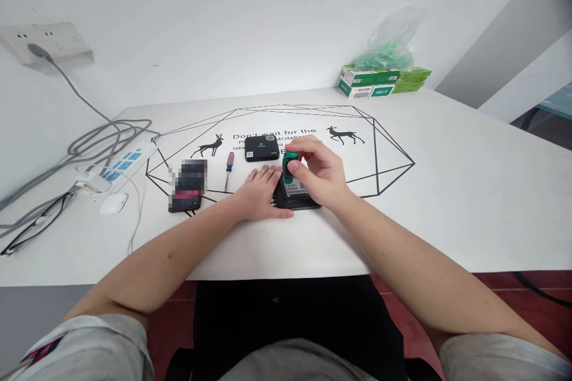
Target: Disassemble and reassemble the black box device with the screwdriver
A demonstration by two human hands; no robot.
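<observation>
White wall (223, 30) rises behind your long white table (469, 214), printed with black lines. Your right hand (319, 168) is pinched narrow; your left hand (260, 195) lies palm-down, fingers slightly apart, against a black rectangular case (300, 204) with a silver labelled plate (295, 189), near the table's front edge. Behind the case sits a flat, square black box (260, 150). Left of that lies a slim screwdriver (230, 161) with a red-and-blue handle. Your right hand holds a stubby green-and-black-handled tool (288, 174) upright over the case.
</observation>
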